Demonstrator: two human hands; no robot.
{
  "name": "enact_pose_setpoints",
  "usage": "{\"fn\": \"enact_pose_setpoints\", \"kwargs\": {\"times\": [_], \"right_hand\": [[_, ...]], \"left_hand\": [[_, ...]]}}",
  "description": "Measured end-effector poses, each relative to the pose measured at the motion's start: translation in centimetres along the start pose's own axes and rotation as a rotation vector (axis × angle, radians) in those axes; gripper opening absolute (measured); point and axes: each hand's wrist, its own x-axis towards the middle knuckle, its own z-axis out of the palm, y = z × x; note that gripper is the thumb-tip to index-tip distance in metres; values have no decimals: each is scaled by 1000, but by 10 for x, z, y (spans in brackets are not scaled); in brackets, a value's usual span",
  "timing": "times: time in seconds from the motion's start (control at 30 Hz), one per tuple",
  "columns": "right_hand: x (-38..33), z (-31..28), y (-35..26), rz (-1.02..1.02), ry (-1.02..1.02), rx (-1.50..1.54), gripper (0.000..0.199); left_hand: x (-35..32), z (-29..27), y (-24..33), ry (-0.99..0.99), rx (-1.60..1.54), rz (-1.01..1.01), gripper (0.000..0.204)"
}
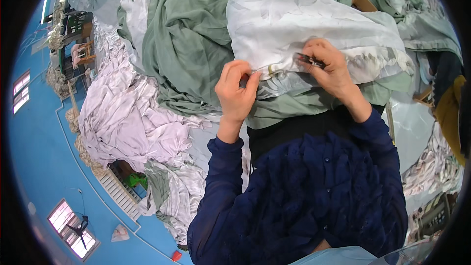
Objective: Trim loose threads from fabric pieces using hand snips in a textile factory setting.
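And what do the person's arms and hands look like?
The arms wear loose, thin-looking navy blue sleeves: a left sleeve and a right sleeve. Both end short of the wrists, and the left one looks gathered at its edge. The left hand and right hand are bare.

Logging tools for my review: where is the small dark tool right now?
In the head view, above and right of centre, the small dark tool is in the person's right hand, over the white fabric.
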Motion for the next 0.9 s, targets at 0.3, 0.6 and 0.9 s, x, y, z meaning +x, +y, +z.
{"fn": "enact_pose_setpoints", "kwargs": {"times": [0.3, 0.6, 0.9], "right_hand": [[0, -3, 4, 103, -207, -31, 18], [17, -28, -62, -91, -86, -37, 15], [38, -15, -50, -93, -180, -123, 16]], "left_hand": [[21, -12, 14, -273, 414, 337, 30], [40, -17, 23, -539, -209, 132, 10], [36, -33, 16, -522, -370, -197, 14]]}}
